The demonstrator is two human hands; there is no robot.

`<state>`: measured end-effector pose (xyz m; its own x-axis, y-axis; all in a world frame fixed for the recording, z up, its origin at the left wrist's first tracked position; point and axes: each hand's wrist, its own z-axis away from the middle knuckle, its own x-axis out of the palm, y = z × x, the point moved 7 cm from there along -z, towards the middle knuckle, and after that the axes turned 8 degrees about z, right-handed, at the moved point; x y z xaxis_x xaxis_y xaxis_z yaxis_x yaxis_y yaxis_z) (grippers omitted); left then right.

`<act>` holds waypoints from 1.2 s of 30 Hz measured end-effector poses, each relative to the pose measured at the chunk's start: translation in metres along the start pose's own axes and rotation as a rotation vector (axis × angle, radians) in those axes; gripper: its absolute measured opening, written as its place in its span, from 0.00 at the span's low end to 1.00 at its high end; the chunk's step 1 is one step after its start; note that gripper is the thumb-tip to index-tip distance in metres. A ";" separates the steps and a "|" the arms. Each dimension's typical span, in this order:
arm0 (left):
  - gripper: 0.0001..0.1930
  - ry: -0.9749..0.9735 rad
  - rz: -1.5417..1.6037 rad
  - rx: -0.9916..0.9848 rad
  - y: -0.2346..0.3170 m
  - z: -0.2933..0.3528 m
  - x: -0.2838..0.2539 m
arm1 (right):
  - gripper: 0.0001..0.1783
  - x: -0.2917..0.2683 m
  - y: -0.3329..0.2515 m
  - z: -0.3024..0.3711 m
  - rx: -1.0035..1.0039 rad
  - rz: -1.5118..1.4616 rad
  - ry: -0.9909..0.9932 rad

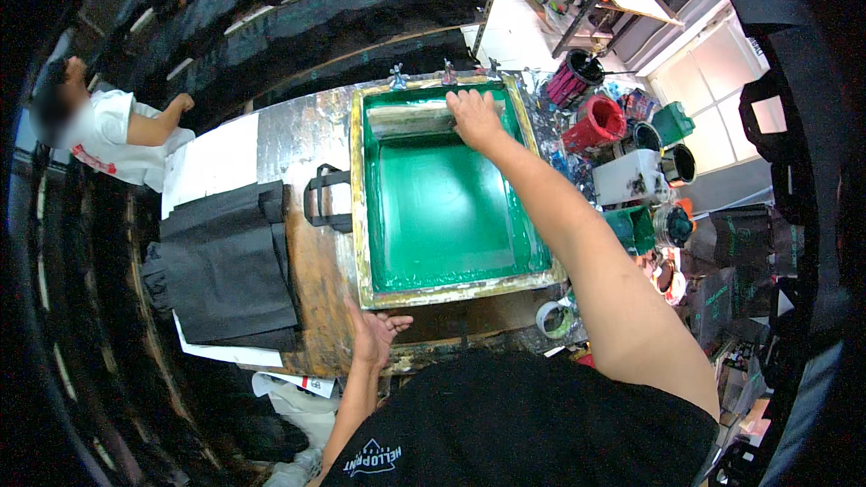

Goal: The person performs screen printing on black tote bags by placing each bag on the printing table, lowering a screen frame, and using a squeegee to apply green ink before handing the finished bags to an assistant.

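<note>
Stained table point(316, 320), mid-frame: at lower centre the left hand point(377, 335), fingers parted, held nothing; the green-inked screen point(358, 207) lay at centre. Toward the top the right hand point(476, 119) gripped the squeegee point(410, 119), probably at a stroke's end; pulling it would call for even pressure. Pots point(603, 121) stood right; dark racks point(361, 11) filled the upper left.

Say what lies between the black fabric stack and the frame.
Head view: a black strap on the brown tabletop, between the stack and the frame.
</note>
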<state>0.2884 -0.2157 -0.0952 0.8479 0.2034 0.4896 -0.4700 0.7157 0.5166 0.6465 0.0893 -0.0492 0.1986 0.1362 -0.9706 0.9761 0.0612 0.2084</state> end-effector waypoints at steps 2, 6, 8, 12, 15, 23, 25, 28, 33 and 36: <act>0.62 0.008 0.029 -0.021 0.003 -0.002 0.007 | 0.37 0.012 0.016 -0.022 -0.014 0.027 0.081; 0.66 0.094 0.090 -0.072 -0.013 -0.014 -0.011 | 0.39 0.020 0.029 -0.060 -0.099 -0.115 -0.094; 0.69 0.127 0.065 -0.076 -0.013 -0.020 -0.006 | 0.39 0.023 0.032 -0.071 -0.118 -0.137 -0.213; 0.75 0.219 -0.082 -0.134 -0.012 -0.033 -0.008 | 0.40 0.005 0.038 -0.075 -0.117 -0.152 -0.199; 0.76 0.238 -0.192 -0.280 -0.019 -0.039 -0.028 | 0.36 -0.013 0.036 -0.056 -0.068 -0.114 -0.017; 0.49 -0.078 -0.741 -0.052 0.068 -0.064 0.016 | 0.21 -0.016 0.028 -0.038 -0.015 0.018 0.265; 0.30 -0.066 -0.807 0.374 0.114 -0.080 0.064 | 0.17 -0.018 0.024 -0.038 0.006 0.049 0.321; 0.18 -0.042 -0.966 0.799 0.169 -0.094 0.138 | 0.15 -0.024 0.014 -0.035 0.027 0.088 0.395; 0.17 -0.119 -1.054 0.979 0.212 -0.119 0.228 | 0.13 -0.007 0.017 -0.031 0.056 0.069 0.353; 0.17 -0.149 -1.190 1.104 0.216 -0.135 0.252 | 0.14 0.004 0.019 -0.030 0.073 0.090 0.329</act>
<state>0.4335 0.0803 0.0443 0.8413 -0.1930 -0.5049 0.4024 -0.3999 0.8235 0.6636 0.1203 -0.0457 0.2567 0.4501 -0.8553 0.9621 -0.0345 0.2706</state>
